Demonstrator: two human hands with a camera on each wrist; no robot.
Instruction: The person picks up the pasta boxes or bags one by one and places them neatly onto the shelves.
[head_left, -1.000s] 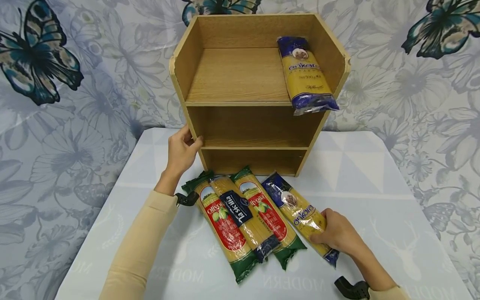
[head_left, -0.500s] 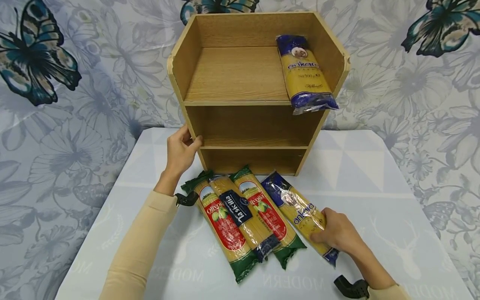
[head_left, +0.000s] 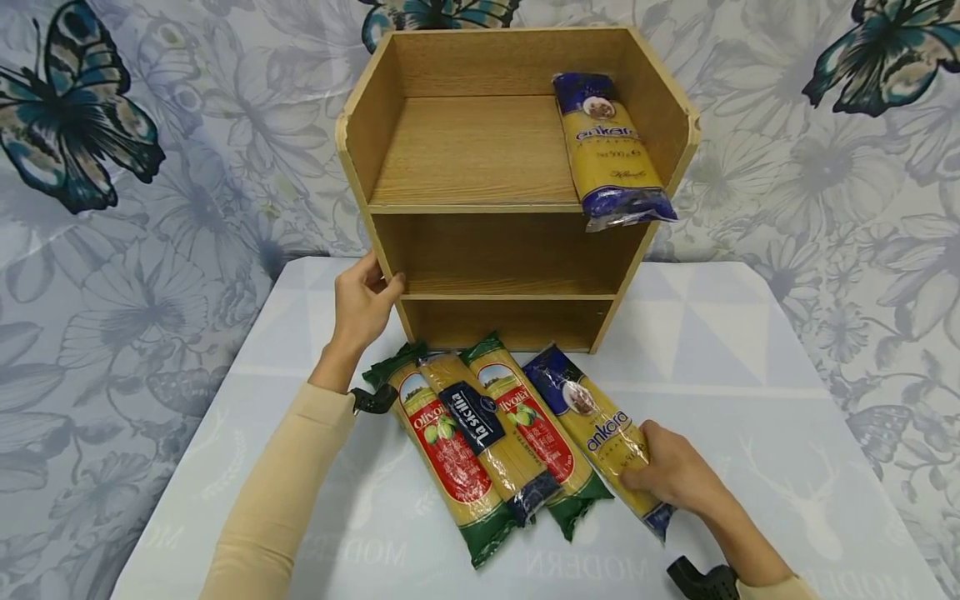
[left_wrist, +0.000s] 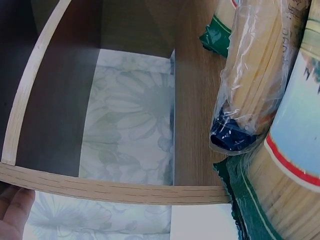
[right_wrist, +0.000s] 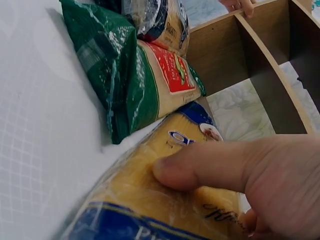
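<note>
My left hand [head_left: 363, 302] grips the left side edge of a wooden shelf unit [head_left: 386, 154], thumb on the front edge. My right hand [head_left: 675, 467] holds the lower end of a yellow and blue Ankara spaghetti pack [head_left: 596, 417], the thumb [right_wrist: 200, 165] lying across its front in the right wrist view. Beside it, two green-ended spaghetti packs with red labels [head_left: 453, 450] [head_left: 536, 429] lie on the table. Between these two a pack with a dark blue label [head_left: 480, 421] rests. Another Ankara pack [head_left: 611, 146] lies on the top shelf at the right, its lower end jutting past the shelf edge.
The shelf unit has a middle shelf [head_left: 517, 271] and a low bottom compartment [head_left: 510, 323]. It stands on a table with a pale patterned cloth [head_left: 750, 467]. Behind is a floral cloth backdrop [head_left: 225, 167] with butterflies [head_left: 82, 108].
The Ankara pack in my right hand has shifted slightly, its lower end a little further down. The left hand stays on the shelf unit's edge.
</note>
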